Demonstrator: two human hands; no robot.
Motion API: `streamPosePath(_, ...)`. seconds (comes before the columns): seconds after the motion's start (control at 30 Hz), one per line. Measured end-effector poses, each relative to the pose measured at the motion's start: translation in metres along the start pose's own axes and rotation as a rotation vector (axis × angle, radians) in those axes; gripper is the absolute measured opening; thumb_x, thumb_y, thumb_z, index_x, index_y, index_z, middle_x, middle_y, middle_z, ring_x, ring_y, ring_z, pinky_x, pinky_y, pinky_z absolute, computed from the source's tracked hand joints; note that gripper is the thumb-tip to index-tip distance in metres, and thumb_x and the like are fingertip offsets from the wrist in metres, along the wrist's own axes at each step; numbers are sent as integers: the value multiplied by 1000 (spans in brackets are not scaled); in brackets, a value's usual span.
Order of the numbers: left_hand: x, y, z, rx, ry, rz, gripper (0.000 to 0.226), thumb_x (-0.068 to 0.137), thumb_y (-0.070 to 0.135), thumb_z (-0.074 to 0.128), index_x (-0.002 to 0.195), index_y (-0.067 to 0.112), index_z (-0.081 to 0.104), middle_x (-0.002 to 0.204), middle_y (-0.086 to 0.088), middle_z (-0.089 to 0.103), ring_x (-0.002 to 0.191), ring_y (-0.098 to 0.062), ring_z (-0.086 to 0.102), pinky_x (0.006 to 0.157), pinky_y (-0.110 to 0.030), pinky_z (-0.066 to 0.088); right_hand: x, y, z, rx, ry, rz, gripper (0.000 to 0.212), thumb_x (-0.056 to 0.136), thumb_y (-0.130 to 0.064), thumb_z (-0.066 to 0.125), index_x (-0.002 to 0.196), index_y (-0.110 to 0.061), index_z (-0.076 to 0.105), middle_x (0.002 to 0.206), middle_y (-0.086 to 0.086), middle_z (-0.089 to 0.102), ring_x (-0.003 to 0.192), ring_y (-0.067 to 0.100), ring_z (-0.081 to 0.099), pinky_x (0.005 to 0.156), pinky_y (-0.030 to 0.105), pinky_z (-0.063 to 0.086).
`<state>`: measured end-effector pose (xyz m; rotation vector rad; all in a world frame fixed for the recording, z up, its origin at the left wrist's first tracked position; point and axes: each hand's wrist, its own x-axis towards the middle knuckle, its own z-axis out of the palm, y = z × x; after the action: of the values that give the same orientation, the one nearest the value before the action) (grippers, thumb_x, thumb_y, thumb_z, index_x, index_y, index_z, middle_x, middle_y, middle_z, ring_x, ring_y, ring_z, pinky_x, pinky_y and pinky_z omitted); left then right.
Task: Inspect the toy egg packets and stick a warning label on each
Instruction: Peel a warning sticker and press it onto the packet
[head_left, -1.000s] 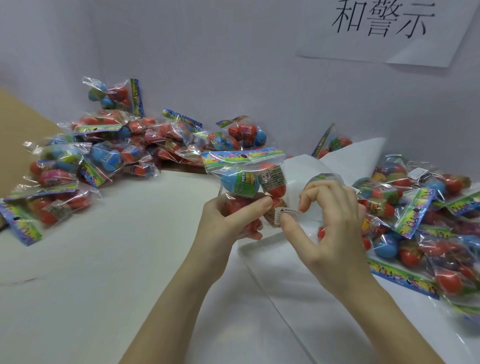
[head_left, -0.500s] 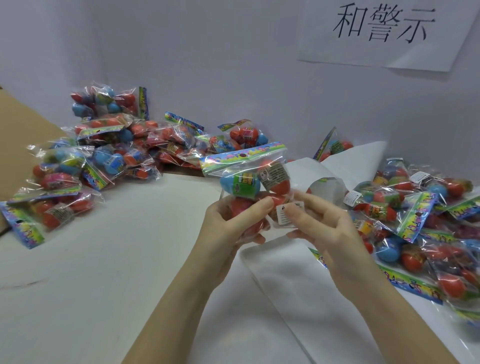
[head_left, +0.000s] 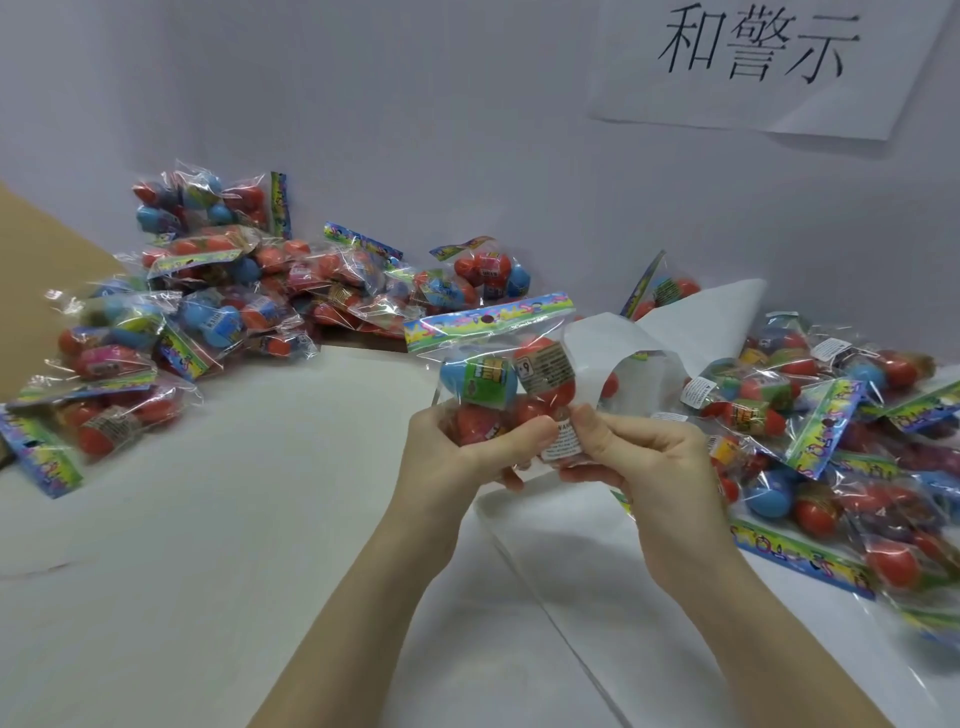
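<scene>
A clear toy egg packet (head_left: 498, 371) with a rainbow header card and blue and red eggs is held upright above the table's middle. My left hand (head_left: 457, 452) grips its lower left part, thumb across the front. My right hand (head_left: 639, 457) holds its lower right corner, thumb pressing a small white warning label (head_left: 562, 442) onto the plastic. A glossy label backing sheet (head_left: 649, 332) curls up behind the packet and runs down under my right forearm.
A heap of egg packets (head_left: 218, 291) lies at the back left against the wall. Another heap (head_left: 841, 441), some bearing white labels, covers the right side. A paper sign (head_left: 753, 57) with black characters hangs on the wall. A brown cardboard surface (head_left: 31, 291) shows at far left.
My right hand brought the white label from the air beside the packet down onto its lower right corner, and the thumb now presses it there. My left hand kept its grip.
</scene>
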<state>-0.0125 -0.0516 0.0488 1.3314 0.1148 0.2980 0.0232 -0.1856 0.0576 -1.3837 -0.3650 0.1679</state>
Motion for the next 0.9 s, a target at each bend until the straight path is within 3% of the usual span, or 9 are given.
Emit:
streamPosePath(0.17,0,1,-1,-17,39,0,29,50,13,86,72,12,69,58,2,66,47,-6,56,42,-17,43,-3,2,6,-65,82,-126,14,70,-29,61,68,-25,75,66,-3,72,60,10,67,52,16,50)
streamPosePath(0.33,1,1,1,-49,95,15,25,48,18,80,70,14,69,58,2,67,48,-6,57,43,-17,44,-2,7,4,-172,93,-196,16,67,-35,64,78,-27,74,73,-12,73,71,5,68,57,15,50)
streamPosePath(0.43,1,0,1,-55,138,29,31,45,23,75,73,11,69,59,1,68,48,-8,57,43,-18,44,-6,9,8,-298,74,-278,28,72,-37,60,86,-17,75,87,-10,73,86,1,66,69,12,48)
streamPosePath(0.53,2,-1,-1,-43,131,34,36,45,24,75,76,9,69,59,0,67,49,-7,57,43,-18,43,-5,11,9,-456,46,-390,41,71,-38,63,96,-6,73,90,-11,70,85,-2,64,72,7,46)
streamPosePath(0.67,4,-3,-6,-15,24,33,27,51,20,86,74,15,71,59,3,66,52,-8,59,46,-17,46,0,4,2,-173,13,-139,51,51,-46,70,97,-22,70,80,-9,74,76,7,69,67,18,53)
streamPosePath(0.73,4,-3,-9,12,-48,32,27,53,38,84,71,20,74,64,4,68,56,-6,61,49,-17,48,1,0,-1,-67,-63,-26,57,48,-42,71,100,-21,65,77,-5,74,68,10,69,58,18,52)
streamPosePath(0.83,6,-3,-8,150,-104,-15,69,44,83,64,78,23,71,67,7,69,58,-2,60,52,-16,49,3,-3,-3,-127,-164,0,46,53,-38,72,93,-16,68,71,-2,72,60,10,66,53,18,50)
streamPosePath(0.9,9,-1,-7,212,-62,-70,65,49,84,43,66,28,73,59,12,67,54,2,60,53,-14,49,3,-2,-6,-188,-170,44,38,52,-31,77,86,-14,68,67,-2,70,55,12,63,51,19,50)
